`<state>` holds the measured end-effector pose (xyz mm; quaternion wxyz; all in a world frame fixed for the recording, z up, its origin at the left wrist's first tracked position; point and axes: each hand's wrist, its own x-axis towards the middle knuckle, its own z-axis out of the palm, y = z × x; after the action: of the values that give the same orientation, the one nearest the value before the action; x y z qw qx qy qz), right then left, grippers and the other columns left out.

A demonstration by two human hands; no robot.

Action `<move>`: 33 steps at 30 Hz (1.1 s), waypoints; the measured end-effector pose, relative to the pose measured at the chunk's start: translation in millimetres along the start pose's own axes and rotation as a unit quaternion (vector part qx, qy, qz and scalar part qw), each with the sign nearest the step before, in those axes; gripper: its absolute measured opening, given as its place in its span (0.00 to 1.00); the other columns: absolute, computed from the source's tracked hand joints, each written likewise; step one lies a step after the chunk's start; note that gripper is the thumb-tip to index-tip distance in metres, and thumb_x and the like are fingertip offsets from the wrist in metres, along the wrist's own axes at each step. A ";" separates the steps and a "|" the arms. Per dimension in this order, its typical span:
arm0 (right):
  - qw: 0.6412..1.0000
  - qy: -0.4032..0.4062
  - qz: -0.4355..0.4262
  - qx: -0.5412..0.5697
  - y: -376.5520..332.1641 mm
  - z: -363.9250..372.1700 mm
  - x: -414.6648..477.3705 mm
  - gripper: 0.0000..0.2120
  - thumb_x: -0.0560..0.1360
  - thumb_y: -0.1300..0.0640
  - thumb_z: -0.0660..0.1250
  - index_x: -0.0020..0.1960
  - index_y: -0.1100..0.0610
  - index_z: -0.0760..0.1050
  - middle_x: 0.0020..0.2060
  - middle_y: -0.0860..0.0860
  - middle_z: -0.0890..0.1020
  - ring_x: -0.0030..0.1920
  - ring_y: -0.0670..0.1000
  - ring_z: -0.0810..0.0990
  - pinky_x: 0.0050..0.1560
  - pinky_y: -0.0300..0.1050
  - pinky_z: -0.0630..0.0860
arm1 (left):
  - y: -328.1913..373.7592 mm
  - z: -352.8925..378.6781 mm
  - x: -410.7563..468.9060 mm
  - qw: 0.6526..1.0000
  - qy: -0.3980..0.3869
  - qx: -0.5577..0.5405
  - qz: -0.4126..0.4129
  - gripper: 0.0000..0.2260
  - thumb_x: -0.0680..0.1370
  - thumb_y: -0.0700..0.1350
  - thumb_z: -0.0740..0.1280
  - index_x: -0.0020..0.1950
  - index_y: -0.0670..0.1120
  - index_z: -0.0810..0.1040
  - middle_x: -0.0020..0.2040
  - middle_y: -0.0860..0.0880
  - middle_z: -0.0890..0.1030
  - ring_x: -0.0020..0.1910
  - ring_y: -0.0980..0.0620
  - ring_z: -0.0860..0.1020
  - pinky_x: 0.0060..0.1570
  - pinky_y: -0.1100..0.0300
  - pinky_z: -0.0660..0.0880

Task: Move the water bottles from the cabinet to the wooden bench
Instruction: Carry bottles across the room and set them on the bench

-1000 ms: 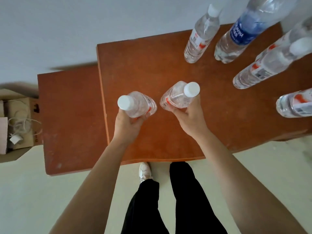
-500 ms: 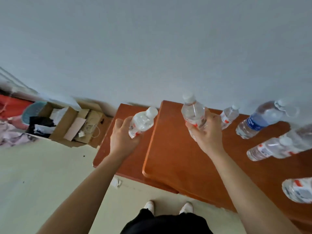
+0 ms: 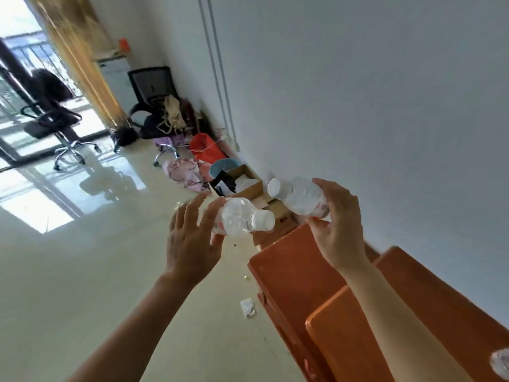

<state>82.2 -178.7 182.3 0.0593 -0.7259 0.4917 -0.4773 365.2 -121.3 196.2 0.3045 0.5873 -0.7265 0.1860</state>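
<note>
A pale wall [image 3: 358,92] fills the upper right of the head view. A glossy cream floor [image 3: 82,271] fills the left and bottom.

Two orange-brown wooden surfaces stand against the wall at lower right. The higher worktop [image 3: 355,343] overlaps the lower worktop [image 3: 289,268], which extends further along the wall. The frame does not show which one is the cabinet and which is the bench.

Two black office chairs stand at the far end of the room: one [image 3: 52,117] by the window, the other [image 3: 154,106] near the wall. An open cardboard box [image 3: 248,186] sits on the floor beyond the lower worktop, with a red bag [image 3: 205,148] behind it.

Both forearms reach forward. The left hand [image 3: 192,238] holds the base end of the left bottle [image 3: 237,219] between thumb and loosely spread fingers. This bottle lies almost level above the floor, its white cap pointing right.

The right hand [image 3: 338,230] wraps its fingers around the lower body of the right bottle [image 3: 300,197]. This bottle is tilted with its cap pointing left, raised above the far end of the lower worktop.

The two bottles are near each other but apart. Neither touches a worktop.

A third bottle [image 3: 501,365] shows partly at the right edge, on the higher worktop. A small white packet [image 3: 248,308] lies on the floor beside the lower worktop.
</note>
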 end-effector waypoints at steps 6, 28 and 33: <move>0.994 -0.063 -0.091 0.024 -122.7 93.9 23.3 0.42 0.71 0.59 0.79 0.76 0.43 0.60 0.67 0.51 0.74 0.68 0.55 0.72 0.66 0.71 0.68 | -122.1 -71.1 -37.8 0.993 0.082 0.084 -0.018 0.30 0.73 0.37 0.70 0.75 0.47 0.68 0.62 0.36 0.75 0.66 0.36 0.72 0.71 0.32 0.61; 0.913 -0.144 -0.379 0.047 -567.5 595.4 60.6 0.38 0.72 0.57 0.77 0.78 0.45 0.66 0.64 0.57 0.74 0.62 0.59 0.69 0.64 0.65 0.67 | -626.8 -284.5 -263.8 0.902 0.051 0.325 -0.279 0.32 0.75 0.39 0.73 0.77 0.52 0.68 0.60 0.39 0.75 0.55 0.36 0.77 0.53 0.42 0.69; 0.889 -0.132 -0.425 0.105 -657.3 743.3 76.2 0.37 0.72 0.61 0.76 0.77 0.46 0.68 0.64 0.55 0.74 0.63 0.60 0.72 0.66 0.65 0.66 | -741.2 -313.6 -280.4 0.856 -0.002 0.370 -0.361 0.35 0.72 0.40 0.77 0.77 0.50 0.69 0.58 0.36 0.76 0.54 0.36 0.77 0.51 0.40 0.71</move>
<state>1077.2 -187.4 196.3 -0.0094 -0.9114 0.0707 -0.4052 1186.9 104.5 179.8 0.1087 0.8781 -0.3414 0.3170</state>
